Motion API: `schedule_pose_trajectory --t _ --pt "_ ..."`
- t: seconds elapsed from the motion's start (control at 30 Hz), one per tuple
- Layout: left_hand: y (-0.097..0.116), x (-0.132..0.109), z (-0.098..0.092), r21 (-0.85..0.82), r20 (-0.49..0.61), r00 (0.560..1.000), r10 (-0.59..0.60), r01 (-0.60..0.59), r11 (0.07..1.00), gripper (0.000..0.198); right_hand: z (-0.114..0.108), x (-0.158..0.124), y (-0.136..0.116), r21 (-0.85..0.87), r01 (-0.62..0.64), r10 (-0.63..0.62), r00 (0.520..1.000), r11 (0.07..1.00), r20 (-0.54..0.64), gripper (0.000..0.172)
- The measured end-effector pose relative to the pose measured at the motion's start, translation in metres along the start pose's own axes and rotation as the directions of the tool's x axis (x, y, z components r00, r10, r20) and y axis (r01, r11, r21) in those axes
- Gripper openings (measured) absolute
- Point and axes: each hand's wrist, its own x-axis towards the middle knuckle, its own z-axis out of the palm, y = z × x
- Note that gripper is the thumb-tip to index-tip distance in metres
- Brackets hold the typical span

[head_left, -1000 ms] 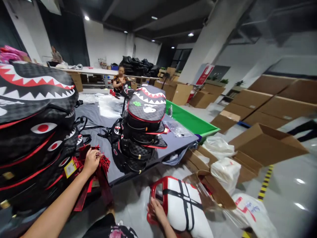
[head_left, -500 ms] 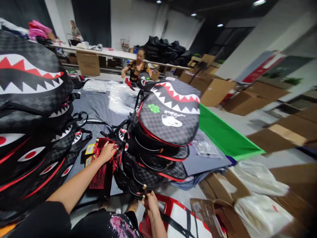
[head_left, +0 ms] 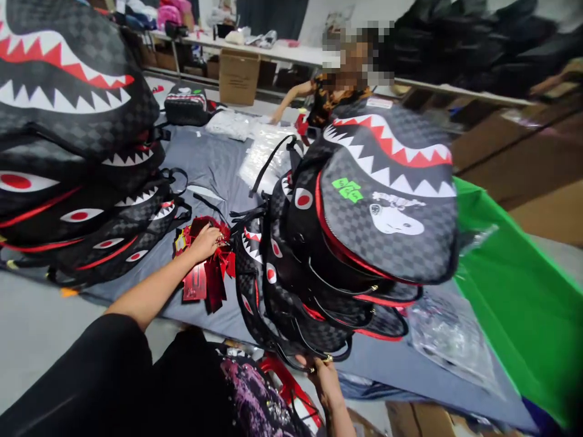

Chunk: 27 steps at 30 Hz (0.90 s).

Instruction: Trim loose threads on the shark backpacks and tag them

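My left hand (head_left: pixel 207 244) is closed on the cords of a bunch of red hang tags (head_left: pixel 195 282), which lie on the grey cloth left of a stack of backpacks. At the bottom front of that stack, my right hand (head_left: pixel 325 377) pinches the gold zipper pulls of a lower backpack (head_left: pixel 319 337). Its fingertips are partly hidden. The top backpack (head_left: pixel 387 206) is dark checked, with a red-and-white shark mouth, a green patch and a white cartoon dog. Several more backpacks lie beneath it.
Another stack of shark-mouth backpacks (head_left: pixel 77 158) rises at the left. Clear plastic bags (head_left: pixel 449 334) lie on the grey cloth (head_left: pixel 218 152). A green panel (head_left: pixel 514 291) borders the right side. Across the table sits a co-worker (head_left: pixel 339 91), near a cardboard box (head_left: pixel 239 76).
My view has swung and come closer, so the backpacks appear larger and further right. Both hands stay at the same places, the left at the tags and the right at the zipper pulls.
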Motion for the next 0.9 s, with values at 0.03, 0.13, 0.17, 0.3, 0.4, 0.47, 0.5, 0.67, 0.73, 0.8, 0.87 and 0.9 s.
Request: schedule_pose_trajectory --t 0.03,0.13,0.17,0.3,0.4,0.47,0.5,0.67,0.73,0.8,0.87,0.9 --pt "-0.002 -0.001 0.001 0.009 -0.01 1.0 -0.025 0.025 1.0 0.022 -0.003 0.002 -0.001 -0.025 -0.03 0.031 0.999 0.999 0.045 0.044" --pt "-0.009 -0.011 0.008 0.023 -0.029 0.996 -0.088 0.088 0.996 0.035 -0.017 0.0 -0.008 -0.301 -0.069 0.104 0.989 0.951 0.103 0.042" --pt "-0.011 -0.016 0.012 0.022 -0.029 0.995 -0.096 0.097 0.995 0.038 -0.023 -0.003 -0.014 -0.462 -0.026 0.081 0.992 0.887 0.098 0.041" --pt "-0.009 -0.034 0.028 -0.008 -0.009 0.996 -0.089 0.089 0.996 0.042 -0.042 -0.02 -0.049 -0.866 0.272 -0.096 0.962 0.419 0.256 0.041" --pt "-0.007 -0.049 0.032 -0.024 -0.017 0.996 -0.083 0.083 0.996 0.053 -0.031 -0.042 -0.08 -0.878 0.354 -0.091 0.935 0.321 0.343 0.039" --pt "-0.009 -0.061 0.028 -0.002 -0.048 0.995 -0.091 0.091 0.996 0.052 -0.009 -0.063 -0.099 -0.891 0.279 -0.074 0.96 0.359 0.271 0.03" --pt "-0.011 -0.066 0.024 0.019 -0.063 0.993 -0.1 0.101 0.995 0.045 0.005 -0.075 -0.108 -0.889 0.242 -0.058 0.969 0.389 0.239 0.026" --pt "-0.024 -0.069 0.006 0.119 0.075 0.99 -0.116 0.106 0.987 0.017 0.096 -0.13 -0.136 -0.664 0.449 0.076 0.793 0.598 0.604 0.018" --pt "-0.028 -0.061 0.002 0.149 0.166 0.979 -0.12 0.095 0.984 0.017 0.142 -0.132 -0.139 -0.57 0.556 0.089 0.664 0.605 0.743 0.025" --pt "-0.031 -0.055 0.0 0.16 0.217 0.968 -0.123 0.089 0.983 0.016 0.191 -0.124 -0.137 -0.546 0.652 0.063 0.61 0.526 0.79 0.03" --pt "-0.033 -0.051 -0.003 0.149 0.25 0.961 -0.117 0.081 0.985 0.016 0.241 -0.113 -0.133 -0.548 0.763 -0.048 0.597 0.343 0.801 0.025" --pt "-0.034 -0.05 -0.004 0.144 0.27 0.956 -0.114 0.077 0.987 0.017 0.265 -0.109 -0.13 -0.559 0.796 -0.099 0.591 0.234 0.8 0.027"
